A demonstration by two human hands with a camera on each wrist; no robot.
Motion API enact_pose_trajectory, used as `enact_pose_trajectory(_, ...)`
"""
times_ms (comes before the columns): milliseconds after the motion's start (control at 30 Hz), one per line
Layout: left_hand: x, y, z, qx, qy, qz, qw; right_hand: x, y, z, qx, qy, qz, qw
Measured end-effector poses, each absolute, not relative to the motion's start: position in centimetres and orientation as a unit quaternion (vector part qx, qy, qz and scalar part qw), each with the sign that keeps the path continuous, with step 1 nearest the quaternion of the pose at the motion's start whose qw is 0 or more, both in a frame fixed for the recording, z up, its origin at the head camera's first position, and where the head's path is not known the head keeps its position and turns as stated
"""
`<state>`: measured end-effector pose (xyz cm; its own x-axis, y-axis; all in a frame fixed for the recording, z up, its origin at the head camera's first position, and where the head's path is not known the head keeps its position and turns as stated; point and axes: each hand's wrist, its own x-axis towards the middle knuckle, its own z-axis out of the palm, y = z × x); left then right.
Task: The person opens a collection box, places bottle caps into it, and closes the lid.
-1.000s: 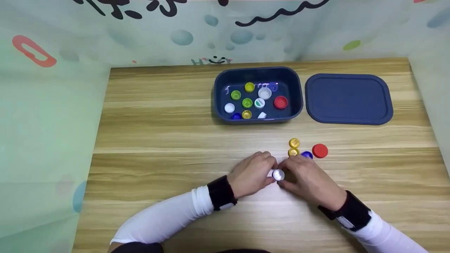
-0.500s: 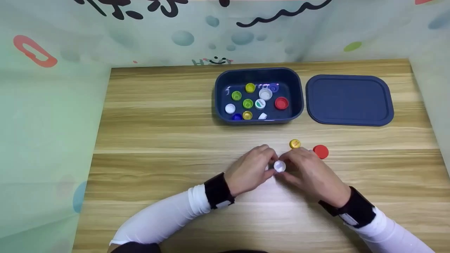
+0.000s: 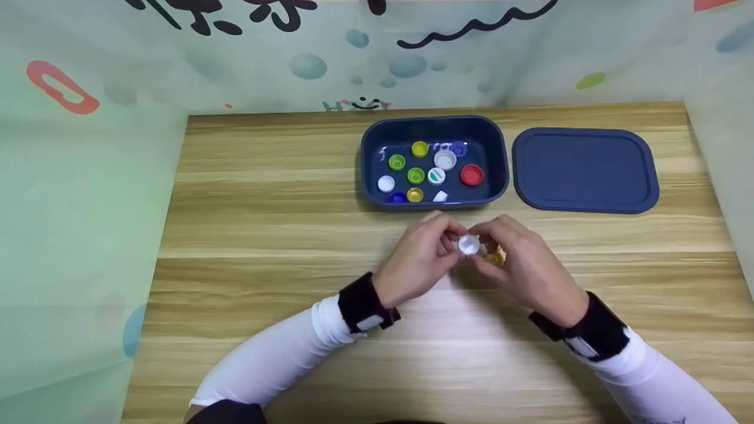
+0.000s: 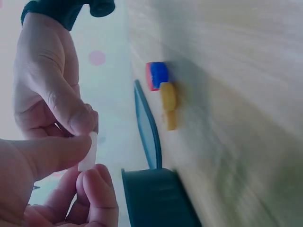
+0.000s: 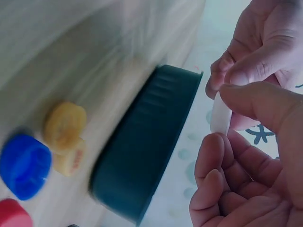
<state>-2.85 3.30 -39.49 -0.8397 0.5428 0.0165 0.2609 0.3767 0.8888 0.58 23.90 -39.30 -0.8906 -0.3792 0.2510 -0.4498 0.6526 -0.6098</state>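
Note:
A white bottle cap (image 3: 469, 244), hollow side up, is pinched between both hands above the table, just in front of the box. My left hand (image 3: 417, 254) grips its left side with thumb and fingers. On the other side, my right hand (image 3: 524, 265) pinches it too. In the left wrist view the white cap (image 4: 88, 158) appears edge-on between the fingertips. Below the right hand lie two gold caps (image 5: 65, 126), a blue cap (image 5: 24, 165) and a red cap (image 5: 14, 215). From the head view the hand hides the blue and red ones.
A dark blue box (image 3: 436, 205) stands behind the hands with several caps inside, among them a red cap (image 3: 472, 175) and a green cap (image 3: 397, 162). To its right lies the flat blue lid (image 3: 586, 171). Printed cloth walls (image 3: 88, 235) border the wooden table (image 3: 265, 235).
Both hands have moved away from the body toward the box, carrying the white cap. The right hand now covers the red and blue caps in the head view.

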Motion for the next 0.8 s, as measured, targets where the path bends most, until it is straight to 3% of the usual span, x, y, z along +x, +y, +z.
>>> enact_pose_trajectory(400,-6.0,3.9,-38.3,0.188,0.792,0.572,0.099,-3.2,23.6,-38.1,0.208,-0.904,0.363,0.086)
enact_pose_trajectory(800,-9.1,4.3,-38.1,0.145,0.797,0.572,0.128,-7.0,23.7,-38.3,0.122,-0.924,0.361,0.029)
